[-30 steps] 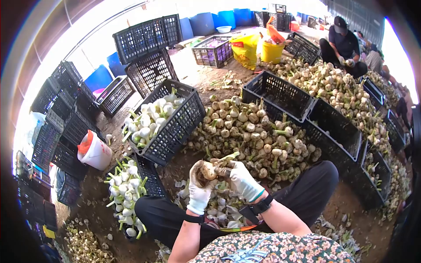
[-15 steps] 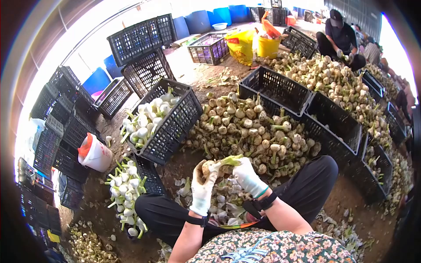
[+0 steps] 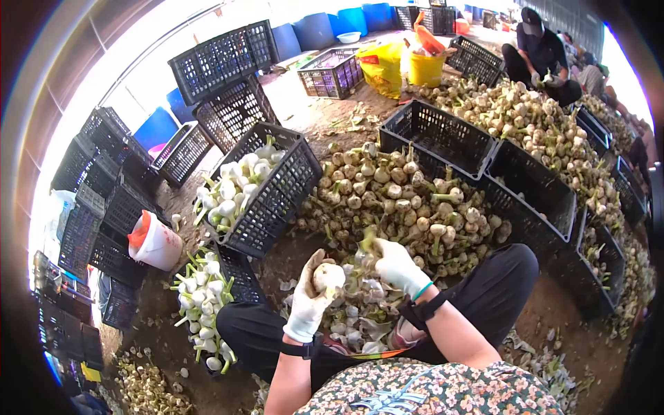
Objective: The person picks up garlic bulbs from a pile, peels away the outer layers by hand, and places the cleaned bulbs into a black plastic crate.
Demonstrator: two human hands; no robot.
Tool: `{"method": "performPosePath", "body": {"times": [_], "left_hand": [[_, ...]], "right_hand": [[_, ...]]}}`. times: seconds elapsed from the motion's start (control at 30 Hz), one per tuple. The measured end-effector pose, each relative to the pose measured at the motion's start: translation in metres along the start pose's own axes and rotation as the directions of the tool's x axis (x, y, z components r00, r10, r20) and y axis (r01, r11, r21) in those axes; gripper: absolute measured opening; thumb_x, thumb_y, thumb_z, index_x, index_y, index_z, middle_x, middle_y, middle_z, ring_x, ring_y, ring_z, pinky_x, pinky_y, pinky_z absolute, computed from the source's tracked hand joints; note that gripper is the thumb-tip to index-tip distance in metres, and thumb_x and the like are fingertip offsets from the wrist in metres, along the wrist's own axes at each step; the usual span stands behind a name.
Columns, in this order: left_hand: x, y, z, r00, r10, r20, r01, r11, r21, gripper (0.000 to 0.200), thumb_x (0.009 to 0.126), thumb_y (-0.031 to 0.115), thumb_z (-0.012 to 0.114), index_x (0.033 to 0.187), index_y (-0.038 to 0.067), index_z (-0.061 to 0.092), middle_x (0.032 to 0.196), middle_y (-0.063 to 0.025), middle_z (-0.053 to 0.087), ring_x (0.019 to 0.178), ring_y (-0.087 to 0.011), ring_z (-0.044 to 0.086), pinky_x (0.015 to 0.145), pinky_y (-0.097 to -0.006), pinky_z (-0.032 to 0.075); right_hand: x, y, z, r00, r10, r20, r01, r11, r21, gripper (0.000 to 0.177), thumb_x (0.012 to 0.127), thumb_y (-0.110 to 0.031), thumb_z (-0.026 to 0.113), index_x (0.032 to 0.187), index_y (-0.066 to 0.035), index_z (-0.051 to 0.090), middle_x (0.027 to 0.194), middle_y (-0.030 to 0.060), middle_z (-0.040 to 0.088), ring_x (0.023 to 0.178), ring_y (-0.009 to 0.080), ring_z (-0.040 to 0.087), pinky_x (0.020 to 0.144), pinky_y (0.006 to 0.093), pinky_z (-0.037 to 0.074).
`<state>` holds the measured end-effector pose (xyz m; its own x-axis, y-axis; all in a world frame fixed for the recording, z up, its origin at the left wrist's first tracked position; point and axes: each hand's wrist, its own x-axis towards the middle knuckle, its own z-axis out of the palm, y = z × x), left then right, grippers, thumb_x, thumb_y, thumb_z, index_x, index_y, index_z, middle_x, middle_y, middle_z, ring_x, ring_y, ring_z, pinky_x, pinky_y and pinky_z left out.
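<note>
My left hand (image 3: 304,299), in a dirty white glove, is closed round a pale garlic bulb (image 3: 330,278) above my lap. Just right of it, my gloved right hand (image 3: 398,267) pinches a strip of garlic skin (image 3: 368,242), greenish at the top and smeared by motion. Loose peelings (image 3: 360,321) and some bulbs lie below, between my legs. In front spreads a heap of unpeeled garlic (image 3: 398,194). Clean white bulbs with green stalks fill a tilted black crate (image 3: 280,197) at the left. More white garlic (image 3: 204,297) is piled beside my knee.
Black crates (image 3: 443,135) stand in a row at the right, along another large garlic heap (image 3: 532,124). A co-worker (image 3: 543,55) sits behind it. At the left are a white bucket (image 3: 158,245) and stacked crates (image 3: 86,214). Yellow bags (image 3: 382,68) stand farther back.
My hands have moved apart. The right hand has pulled the strip of skin off the bulb, and the bulb now shows whiter in my left hand.
</note>
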<state>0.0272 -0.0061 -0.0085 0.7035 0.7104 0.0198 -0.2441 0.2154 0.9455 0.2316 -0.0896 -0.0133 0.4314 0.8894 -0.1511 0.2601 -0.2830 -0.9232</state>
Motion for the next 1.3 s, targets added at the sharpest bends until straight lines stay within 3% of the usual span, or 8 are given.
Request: {"method": "performPosePath", "body": {"times": [0.07,0.2,0.47,0.6,0.67,0.8,1.13,1.3], "left_hand": [[0.0,-0.003,-0.006,1.0,0.001,0.019,-0.003,0.997,0.079,0.082,0.073,-0.009,0.071,0.147,0.002,0.036,0.136,-0.0093,0.048,0.122,-0.0178,0.051,0.104,-0.03,0.044],[0.001,0.002,-0.004,0.997,0.044,0.06,-0.067,0.881,0.468,0.085,0.069,-0.007,0.073,0.146,0.003,0.038,0.133,-0.0111,0.048,0.123,-0.0227,0.049,0.106,-0.0334,0.041],[-0.001,0.015,0.001,0.98,0.013,0.199,-0.138,0.765,0.63,0.084,0.069,0.0,0.079,0.143,0.003,0.04,0.131,-0.0143,0.049,0.121,-0.025,0.051,0.105,-0.0347,0.042],[-0.002,0.004,-0.001,0.988,-0.005,0.157,-0.067,0.892,0.447,0.08,0.073,-0.002,0.078,0.143,0.003,0.039,0.133,-0.01,0.051,0.12,-0.0212,0.052,0.105,-0.0337,0.042],[0.002,-0.003,0.004,0.997,0.022,-0.072,-0.011,0.99,0.143,0.069,0.077,-0.005,0.075,0.138,0.003,0.042,0.131,-0.0075,0.052,0.12,-0.019,0.053,0.104,-0.033,0.044],[0.015,-0.037,0.005,0.89,0.308,-0.335,-0.254,0.947,0.197,0.049,0.083,-0.007,0.07,0.128,0.002,0.054,0.125,-0.0077,0.058,0.113,-0.0171,0.058,0.099,-0.0309,0.048],[0.038,-0.046,-0.003,0.947,0.068,-0.312,-0.176,0.927,-0.331,0.023,0.09,0.004,0.067,0.113,0.004,0.065,0.13,-0.0118,0.059,0.119,-0.0294,0.058,0.103,-0.0435,0.047],[0.059,-0.046,-0.018,0.977,0.042,-0.209,-0.179,0.696,-0.695,0.028,0.095,0.022,0.062,0.119,0.007,0.062,0.133,-0.0155,0.058,0.126,-0.0354,0.053,0.106,-0.0541,0.045]], "right_hand": [[-0.011,-0.016,0.006,0.966,-0.259,0.0,0.247,0.922,-0.299,0.035,0.085,-0.018,0.065,0.117,-0.003,0.066,0.103,0.0196,0.068,0.097,0.0314,0.066,0.086,0.0375,0.051],[-0.015,-0.034,0.014,0.792,-0.602,0.098,0.609,0.771,-0.187,0.027,0.082,-0.023,0.067,0.103,-0.005,0.071,0.092,0.0166,0.067,0.086,0.0341,0.066,0.075,0.0422,0.052],[-0.013,-0.048,0.015,0.742,-0.614,0.269,0.656,0.579,-0.484,0.026,0.075,-0.025,0.072,0.077,-0.002,0.061,0.079,0.0158,0.06,0.075,0.0359,0.062,0.067,0.044,0.049],[-0.008,-0.042,0.017,0.785,-0.56,0.263,0.616,0.662,-0.428,0.022,0.077,-0.019,0.067,0.086,0.0,0.064,0.09,0.0195,0.062,0.084,0.0369,0.065,0.073,0.0437,0.051],[-0.004,-0.033,0.021,0.849,-0.529,0.015,0.514,0.817,-0.261,0.019,0.075,-0.014,0.068,0.086,0.0,0.06,0.087,0.018,0.06,0.082,0.0376,0.061,0.071,0.043,0.05],[-0.004,-0.024,0.029,0.941,-0.335,-0.058,0.327,0.939,-0.106,0.019,0.074,-0.006,0.067,0.091,0.001,0.061,0.089,0.0181,0.06,0.086,0.037,0.061,0.076,0.0416,0.049],[0.036,0.021,0.039,0.919,-0.254,-0.3,0.23,0.967,-0.111,0.012,0.075,-0.003,0.062,0.087,-0.002,0.062,0.089,0.0167,0.061,0.085,0.0355,0.061,0.075,0.0407,0.05],[0.056,0.088,0.037,0.928,-0.151,-0.34,0.052,0.958,-0.281,0.019,0.074,-0.012,0.061,0.088,0.001,0.062,0.092,0.0209,0.061,0.089,0.0407,0.059,0.079,0.0454,0.048]]}}
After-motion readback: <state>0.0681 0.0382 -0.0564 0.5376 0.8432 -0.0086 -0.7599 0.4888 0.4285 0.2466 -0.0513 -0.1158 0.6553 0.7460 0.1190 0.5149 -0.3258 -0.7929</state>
